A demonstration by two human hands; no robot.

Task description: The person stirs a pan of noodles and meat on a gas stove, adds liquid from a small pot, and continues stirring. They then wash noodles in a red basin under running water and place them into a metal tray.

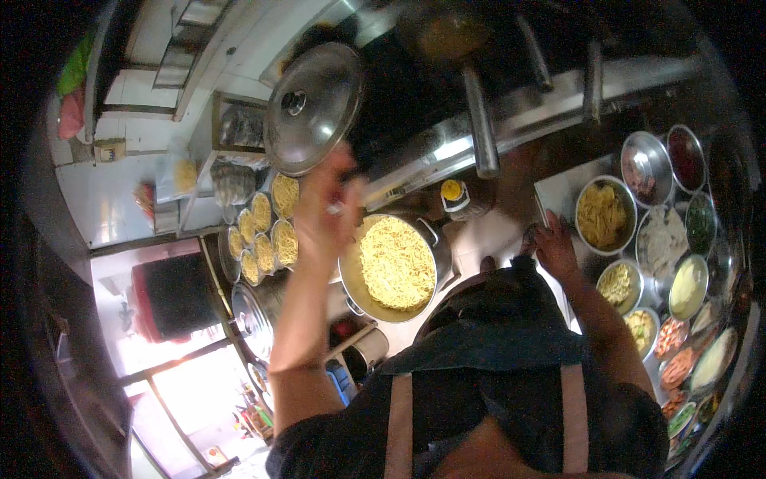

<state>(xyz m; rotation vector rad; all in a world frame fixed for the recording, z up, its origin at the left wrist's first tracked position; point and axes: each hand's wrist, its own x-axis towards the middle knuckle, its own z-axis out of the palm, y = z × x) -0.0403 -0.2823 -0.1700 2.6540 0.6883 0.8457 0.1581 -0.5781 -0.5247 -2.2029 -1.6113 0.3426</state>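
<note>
My left hand (336, 200) is blurred by motion between a round metal lid (311, 114) with a knob and a large metal pot (350, 281) of yellow noodles (398, 263). Something small and pale shows at its fingers, too blurred to name; its grip is unclear. The lid lies just beyond the hand; I cannot tell whether they touch. My right hand (555, 245) rests at the edge of the counter (562, 191), fingers apart, near a metal bowl of food strips (605, 215). A jar with a yellow lid (453, 191) stands between the pot and the stove.
Several bowls of cut ingredients (661, 239) crowd the right counter. Containers of noodles (261, 212) stand at left. Along the top runs a dark stove with a metal edge (443, 152), and a pan's long metal handle (480, 120) juts over it. A lidded pot (251, 317) stands at lower left.
</note>
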